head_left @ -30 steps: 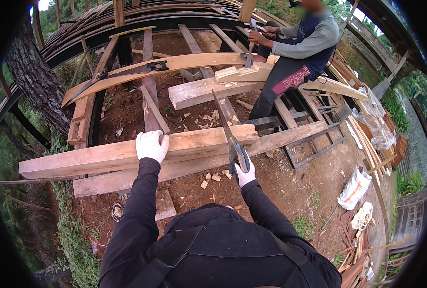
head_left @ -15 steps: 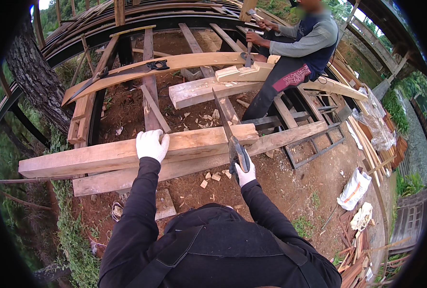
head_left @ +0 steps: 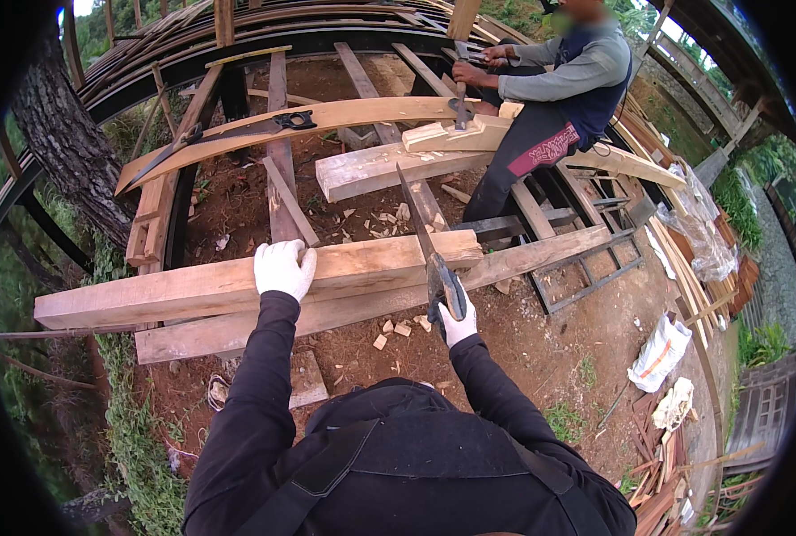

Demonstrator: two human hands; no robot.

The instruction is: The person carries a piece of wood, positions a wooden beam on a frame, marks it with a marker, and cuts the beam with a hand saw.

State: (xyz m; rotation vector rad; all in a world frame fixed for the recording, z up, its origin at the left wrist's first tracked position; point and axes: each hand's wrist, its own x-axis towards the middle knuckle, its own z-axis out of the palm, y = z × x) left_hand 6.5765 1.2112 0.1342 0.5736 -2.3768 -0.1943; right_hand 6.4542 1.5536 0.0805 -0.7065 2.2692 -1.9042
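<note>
In a white glove, my left hand (head_left: 285, 270) grips the top of a thick wooden beam (head_left: 165, 289), its fingers curled over the far edge. My right hand (head_left: 456, 317), also gloved, is closed round the dark handle of a handsaw (head_left: 435, 268). The saw's blade crosses the beam near its right end and points away from me. Under and in front of this beam lies a second timber (head_left: 210, 338), running on to the right.
Across from me a seated co-worker (head_left: 563, 67) holds a chisel (head_left: 459, 105) on a notched timber (head_left: 459, 134). Another handsaw (head_left: 292, 120) rests on a curved plank (head_left: 362, 113). Wood offcuts (head_left: 402, 330) litter the soil. A white sack (head_left: 660, 353) stands at right.
The co-worker's hammer hand has come down towards the chisel, and that person's near leg has shifted slightly right. My hands, saw and beam look almost unmoved.
</note>
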